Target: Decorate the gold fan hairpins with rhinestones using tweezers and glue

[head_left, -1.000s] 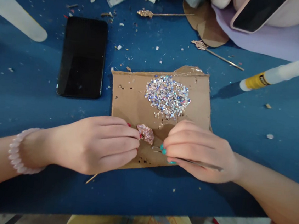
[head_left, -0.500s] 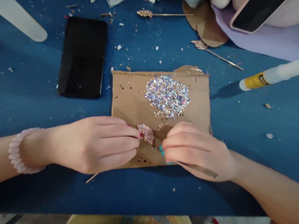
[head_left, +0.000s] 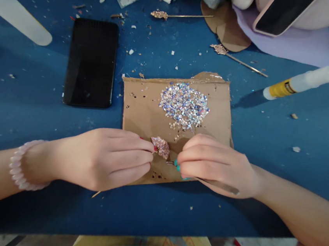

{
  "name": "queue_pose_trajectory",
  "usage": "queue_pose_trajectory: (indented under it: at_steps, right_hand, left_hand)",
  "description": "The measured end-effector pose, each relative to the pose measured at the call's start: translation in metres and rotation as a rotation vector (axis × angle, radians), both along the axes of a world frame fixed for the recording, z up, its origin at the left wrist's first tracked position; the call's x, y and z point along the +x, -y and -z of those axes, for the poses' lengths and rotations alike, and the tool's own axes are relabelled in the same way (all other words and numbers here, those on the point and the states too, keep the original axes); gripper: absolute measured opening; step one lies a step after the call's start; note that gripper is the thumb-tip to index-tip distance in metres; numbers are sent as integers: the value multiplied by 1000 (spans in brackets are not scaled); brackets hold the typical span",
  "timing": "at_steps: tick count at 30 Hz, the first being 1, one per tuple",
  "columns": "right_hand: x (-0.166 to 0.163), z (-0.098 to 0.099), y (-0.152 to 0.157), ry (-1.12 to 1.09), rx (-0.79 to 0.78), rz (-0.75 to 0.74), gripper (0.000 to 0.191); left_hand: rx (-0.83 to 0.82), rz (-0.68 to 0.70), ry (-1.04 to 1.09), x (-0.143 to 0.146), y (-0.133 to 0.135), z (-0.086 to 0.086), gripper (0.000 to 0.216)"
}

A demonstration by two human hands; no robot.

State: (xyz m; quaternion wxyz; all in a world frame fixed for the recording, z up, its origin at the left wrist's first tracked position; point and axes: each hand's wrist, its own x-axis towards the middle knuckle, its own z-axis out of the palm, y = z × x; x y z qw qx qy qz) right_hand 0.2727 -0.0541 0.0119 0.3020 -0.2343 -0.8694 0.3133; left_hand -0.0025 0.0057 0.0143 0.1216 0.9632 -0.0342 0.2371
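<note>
L hand (head_left: 116, 161) pinched on narrow end of pink fan ornament (head_left: 160, 147) over near half of cardboard (head_left: 142, 114), R hand (head_left: 213, 165) clamped on tweezers (head_left: 222, 187), tips nr ornament, prob best held steady w/ light touch, glittery flakes (head_left: 184, 105) on cardboard's far half.

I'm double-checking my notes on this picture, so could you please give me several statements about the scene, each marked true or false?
1. The right hand holds metal tweezers. True.
2. The left hand holds the fan-shaped ornament. True.
3. The pile of glittering pieces sits in a bowl. False: it lies directly on the cardboard.
4. The beaded bracelet is worn on the right arm. False: it is on the left.
5. The flat black device lies on the blue table, left of the cardboard. True.
</note>
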Motion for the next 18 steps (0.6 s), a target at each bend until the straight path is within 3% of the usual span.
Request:
queue_pose_trajectory:
  at_steps: [18]
  right_hand:
    - [0,-1,-2,-27,8,3,15]
  left_hand:
    - [-1,-10,-36,-2,1,2,34]
